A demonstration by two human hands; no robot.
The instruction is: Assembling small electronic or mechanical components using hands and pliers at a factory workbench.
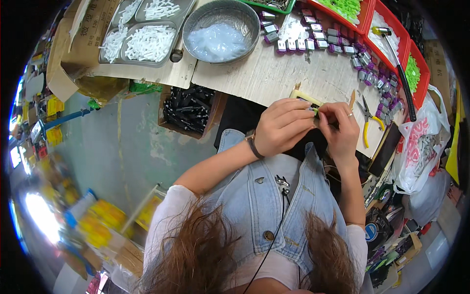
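Note:
My left hand (282,126) and my right hand (341,128) meet at the near edge of the wooden worktable (274,73). Their fingertips pinch one small part (315,111) between them; it shows only a bit of green and is mostly hidden. A pale yellow block (302,96) lies on the table just beyond my left fingers. My left wrist wears a dark band, and a ring sits on a right finger.
Rows of small purple and silver parts (323,39) lie on the table, with yellow-handled pliers (367,122) to the right. A metal bowl (220,30), a metal tray of white parts (147,41), red bins (391,24) and a hammer (399,68) stand farther back. A box of black parts (188,110) sits below.

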